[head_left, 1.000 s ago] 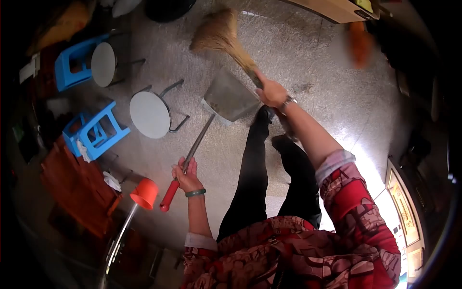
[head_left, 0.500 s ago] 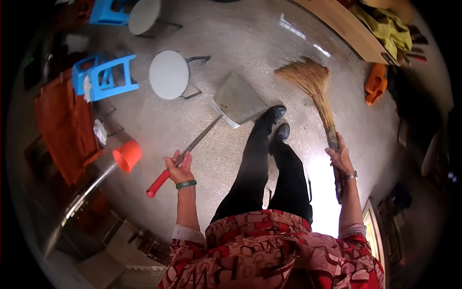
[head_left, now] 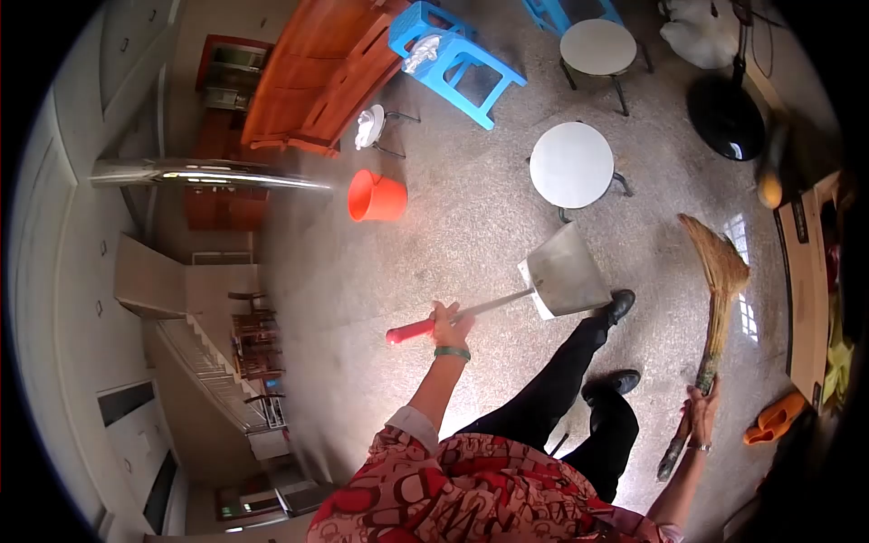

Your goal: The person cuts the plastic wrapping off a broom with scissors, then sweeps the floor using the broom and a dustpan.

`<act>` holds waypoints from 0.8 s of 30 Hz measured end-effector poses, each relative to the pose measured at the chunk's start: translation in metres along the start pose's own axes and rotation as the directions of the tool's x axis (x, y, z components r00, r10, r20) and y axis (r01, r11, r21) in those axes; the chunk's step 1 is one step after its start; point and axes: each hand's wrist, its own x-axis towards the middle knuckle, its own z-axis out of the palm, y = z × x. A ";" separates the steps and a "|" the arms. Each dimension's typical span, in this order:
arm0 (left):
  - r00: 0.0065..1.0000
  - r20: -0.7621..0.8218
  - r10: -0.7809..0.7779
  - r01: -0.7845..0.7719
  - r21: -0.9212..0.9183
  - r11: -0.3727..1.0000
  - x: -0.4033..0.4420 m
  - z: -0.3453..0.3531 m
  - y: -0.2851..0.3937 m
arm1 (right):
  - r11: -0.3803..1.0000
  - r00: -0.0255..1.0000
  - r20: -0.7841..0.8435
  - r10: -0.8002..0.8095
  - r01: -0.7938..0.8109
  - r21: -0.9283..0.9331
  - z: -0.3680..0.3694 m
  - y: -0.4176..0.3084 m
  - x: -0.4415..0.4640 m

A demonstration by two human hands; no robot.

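My left hand [head_left: 448,326] is wrapped round the handle of a metal dustpan [head_left: 568,271], near its red grip. The pan end is beside my front shoe, and its long handle slants toward me. In my right hand [head_left: 703,412] is a straw broom [head_left: 715,281], held by its dark, worn handle. The bristles fan out away from me, to the right of the dustpan. Whether the bristles touch the floor I cannot tell.
An orange bucket [head_left: 377,196] stands left of the dustpan, near a shiny metal pole [head_left: 226,174]. Beyond are round white stools [head_left: 572,165], blue plastic stools [head_left: 457,68] and a wooden bench [head_left: 317,72]. Orange slippers [head_left: 774,418] lie at the right, beside a long box [head_left: 808,290].
My view has swung to the left, so the room appears rotated and more of the left side shows. My left fingers, looser before, now close round the dustpan handle. My feet have stepped apart.
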 end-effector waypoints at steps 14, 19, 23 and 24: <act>0.991 -0.102 -0.083 0.081 -0.023 0.996 0.060 -0.013 0.003 | 0.947 0.950 0.248 -0.190 0.244 -0.208 0.153 -0.191 0.200; 0.984 -0.126 -0.123 0.126 0.016 0.992 0.067 -0.009 0.008 | 0.780 0.982 0.180 -0.053 0.154 -0.607 0.178 -0.185 0.247; 0.975 -0.097 -0.202 0.206 0.036 0.978 0.081 -0.012 0.009 | 0.521 0.999 0.045 -0.002 0.040 -0.853 0.140 -0.132 0.206; 0.979 -0.102 -0.178 0.185 0.061 0.981 0.082 -0.012 0.008 | 0.491 0.999 0.013 0.039 -0.008 -0.871 0.122 -0.112 0.190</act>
